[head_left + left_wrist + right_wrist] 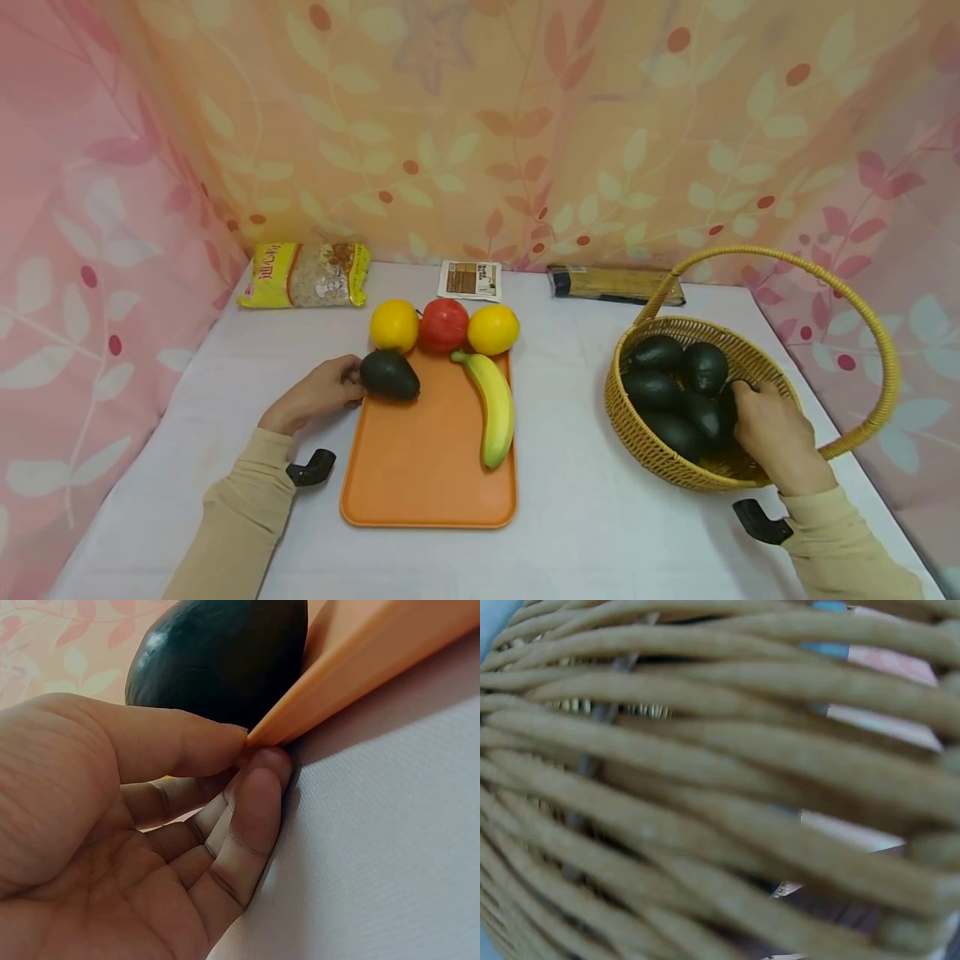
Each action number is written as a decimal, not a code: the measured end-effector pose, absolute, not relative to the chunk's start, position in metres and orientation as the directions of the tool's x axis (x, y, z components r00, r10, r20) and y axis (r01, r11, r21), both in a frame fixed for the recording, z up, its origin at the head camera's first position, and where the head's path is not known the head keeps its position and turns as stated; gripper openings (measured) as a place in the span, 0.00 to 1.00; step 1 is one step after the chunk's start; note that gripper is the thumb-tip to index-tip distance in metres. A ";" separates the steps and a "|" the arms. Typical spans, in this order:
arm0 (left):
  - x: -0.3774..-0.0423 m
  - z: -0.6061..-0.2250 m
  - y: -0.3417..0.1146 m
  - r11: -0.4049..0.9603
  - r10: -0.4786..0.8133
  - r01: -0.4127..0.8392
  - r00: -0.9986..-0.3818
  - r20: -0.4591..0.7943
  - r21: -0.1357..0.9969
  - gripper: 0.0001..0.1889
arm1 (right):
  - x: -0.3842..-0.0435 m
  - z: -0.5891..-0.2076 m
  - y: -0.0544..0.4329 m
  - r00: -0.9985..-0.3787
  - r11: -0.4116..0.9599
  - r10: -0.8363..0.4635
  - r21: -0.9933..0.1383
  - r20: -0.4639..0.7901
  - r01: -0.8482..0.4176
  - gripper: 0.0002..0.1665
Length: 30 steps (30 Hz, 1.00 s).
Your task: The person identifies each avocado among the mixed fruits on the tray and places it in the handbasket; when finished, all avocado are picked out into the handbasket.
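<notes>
In the head view my left hand [326, 390] is at the upper left edge of an orange tray [427, 492]. The left wrist view shows thumb and fingers pinching the tray's rim [300, 712]. Just above the thumb sits a dark green avocado [225, 660], lying on the tray's corner. On the tray's right side is a banana [495, 412]. My right hand [776, 429] reaches into a wicker basket [633, 442] and grips an avocado [727, 410], mostly hidden beneath it. Several more avocados [652, 389] lie there. Only basket weave [705, 742] fills the right wrist view.
Along the tray's far end sit a yellow fruit [394, 325], a red fruit [444, 325] and another yellow fruit [493, 329]. Behind are a yellow food bag [306, 275], a small printed packet [470, 280] and a long package [618, 285]. The basket's tall handle [862, 308] arches to the right.
</notes>
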<state>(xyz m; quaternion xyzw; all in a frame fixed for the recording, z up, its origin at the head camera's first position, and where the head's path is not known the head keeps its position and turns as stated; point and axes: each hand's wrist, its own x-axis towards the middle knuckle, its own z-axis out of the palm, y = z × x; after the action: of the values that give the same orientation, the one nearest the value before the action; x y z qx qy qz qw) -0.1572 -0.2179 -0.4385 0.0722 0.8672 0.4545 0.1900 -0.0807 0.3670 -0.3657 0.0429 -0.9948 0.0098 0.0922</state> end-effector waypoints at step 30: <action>-0.156 -0.438 -0.218 0.574 0.301 -0.055 -0.914 -0.273 0.817 0.18 | -0.087 -0.341 0.328 -0.909 0.992 -0.115 0.008 0.401 -0.122 0.17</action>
<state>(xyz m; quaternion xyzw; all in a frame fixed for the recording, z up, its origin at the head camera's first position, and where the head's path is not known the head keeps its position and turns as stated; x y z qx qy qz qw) -0.1564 -0.2179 -0.4382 0.0711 0.8653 0.4562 0.1952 -0.0871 0.3284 -0.3414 0.0606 -0.9769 0.0088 0.2046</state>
